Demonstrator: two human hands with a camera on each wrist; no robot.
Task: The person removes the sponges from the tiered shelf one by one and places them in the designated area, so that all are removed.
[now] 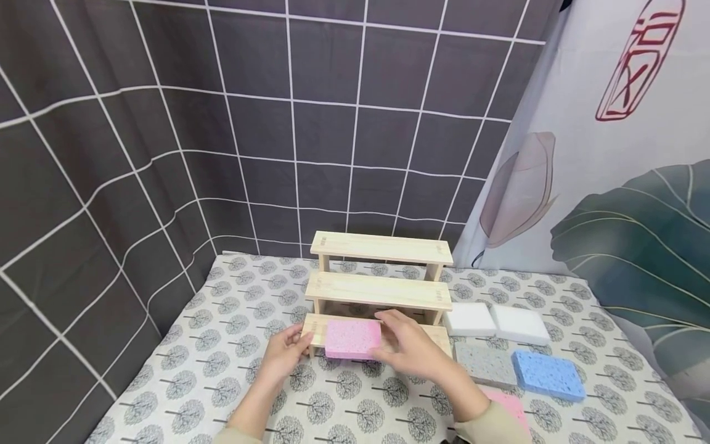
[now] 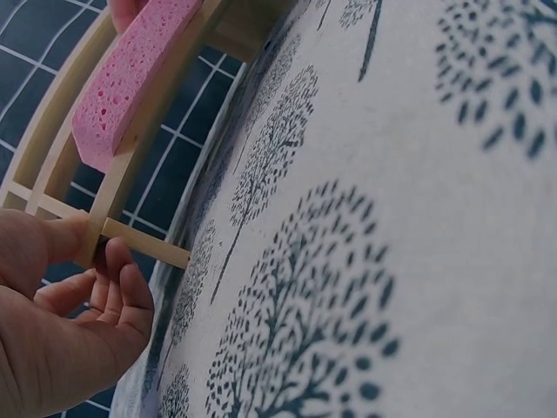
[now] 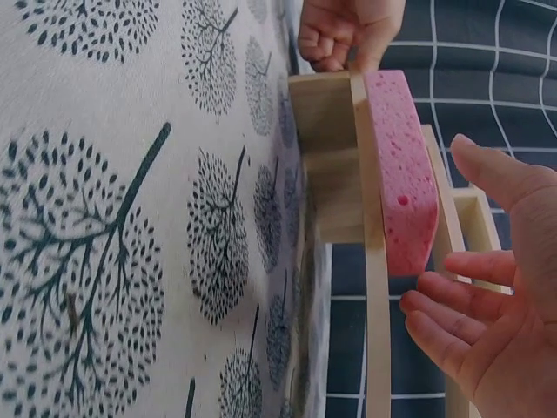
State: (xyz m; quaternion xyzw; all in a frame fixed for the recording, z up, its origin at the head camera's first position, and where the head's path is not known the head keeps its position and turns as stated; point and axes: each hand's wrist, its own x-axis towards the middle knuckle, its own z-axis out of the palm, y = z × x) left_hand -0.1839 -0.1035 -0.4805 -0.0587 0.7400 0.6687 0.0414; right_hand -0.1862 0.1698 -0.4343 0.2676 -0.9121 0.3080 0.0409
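Observation:
A pink sponge (image 1: 352, 338) lies flat on the lowest step of a three-tier wooden shelf (image 1: 379, 290), toward its left part. My left hand (image 1: 285, 353) grips the left end of that lowest board; the left wrist view puts the thumb (image 2: 65, 237) on the board and curled fingers by its underside. At the sponge's right end is my right hand (image 1: 413, 348). In the right wrist view its fingers (image 3: 457, 318) are extended and spread, with the fingertips close to the sponge's end; whether they touch it I cannot tell.
Right of the shelf lie two white sponges (image 1: 520, 325), a grey sponge (image 1: 485, 365), a blue sponge (image 1: 548, 375) and another pink sponge (image 1: 509, 404), partly hidden by the right sleeve. A tree-print cloth (image 1: 194, 394) covers the table. Behind hangs a dark grid-patterned curtain (image 1: 327, 129).

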